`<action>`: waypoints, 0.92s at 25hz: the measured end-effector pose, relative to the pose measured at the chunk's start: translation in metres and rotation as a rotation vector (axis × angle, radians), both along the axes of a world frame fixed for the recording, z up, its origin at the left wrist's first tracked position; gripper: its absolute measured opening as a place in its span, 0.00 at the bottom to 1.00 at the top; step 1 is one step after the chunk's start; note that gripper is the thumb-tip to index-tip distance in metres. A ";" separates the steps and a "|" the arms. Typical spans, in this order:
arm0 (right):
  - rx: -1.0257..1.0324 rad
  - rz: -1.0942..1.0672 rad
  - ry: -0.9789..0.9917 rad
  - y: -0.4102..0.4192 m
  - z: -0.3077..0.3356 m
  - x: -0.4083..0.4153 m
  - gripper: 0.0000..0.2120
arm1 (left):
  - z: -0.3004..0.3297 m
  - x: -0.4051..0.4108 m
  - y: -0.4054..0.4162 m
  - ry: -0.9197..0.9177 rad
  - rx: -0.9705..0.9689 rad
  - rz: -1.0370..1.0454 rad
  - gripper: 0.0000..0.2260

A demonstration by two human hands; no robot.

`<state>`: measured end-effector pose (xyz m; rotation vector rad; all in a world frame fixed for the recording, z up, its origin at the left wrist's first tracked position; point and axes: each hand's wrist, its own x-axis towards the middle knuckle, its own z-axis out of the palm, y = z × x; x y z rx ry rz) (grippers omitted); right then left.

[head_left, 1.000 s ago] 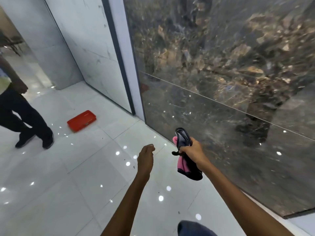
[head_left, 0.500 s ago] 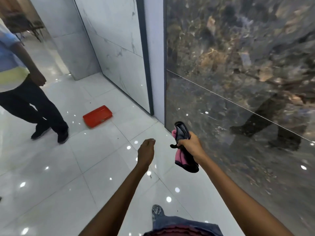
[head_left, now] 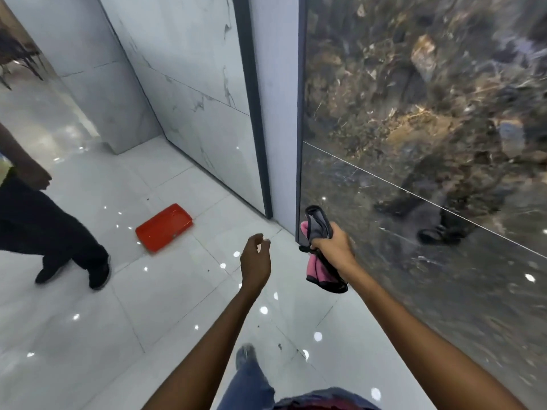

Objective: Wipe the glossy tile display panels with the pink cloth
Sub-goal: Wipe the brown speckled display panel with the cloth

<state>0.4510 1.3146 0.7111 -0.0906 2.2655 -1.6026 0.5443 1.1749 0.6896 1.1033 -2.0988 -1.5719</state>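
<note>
**Now between panels, cloth bunched and off the surface**

Rightward, the dark glossy panel (head_left: 429, 161) fills most of the scene, a tall brown-and-black marbled slab with a thin horizontal joint across it; its polish is high enough to mirror a standing figure's legs. To its left, past a pale pillar (head_left: 279, 113) and a dark frame strip, stand the white marble panels (head_left: 192, 93), running away toward the far left. The white tiled floor (head_left: 148, 306) spreads below them all, dotted with reflected ceiling lights.

A second person (head_left: 44, 220) stands at the far left, only dark trousers, shoes and an arm showing. Near the foot of the white panels a red tray (head_left: 164, 227) lies flat on the floor, probably parked there to stay out of the way.

The right hand (head_left: 333, 245) is held out in front of the dark panel's lower left corner, near it but not pressed to it as far as I can tell. Its fingers (head_left: 321, 238) are closed around the middle of the pink cloth (head_left: 321, 269), which is gathered into a roll, so that a dark-edged end sticks up above the fist and the pink folds hang below it. That bunched carry suits walking, not wiping; the cloth would need spreading flat first.

The left hand (head_left: 256, 261) hangs free over the floor, fingers loosely curled and holding nothing.
</note>
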 end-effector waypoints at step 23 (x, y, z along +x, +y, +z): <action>-0.275 -1.500 -0.109 -0.111 -0.134 -0.319 0.24 | 0.000 -0.523 -0.210 0.613 -1.477 -0.868 0.31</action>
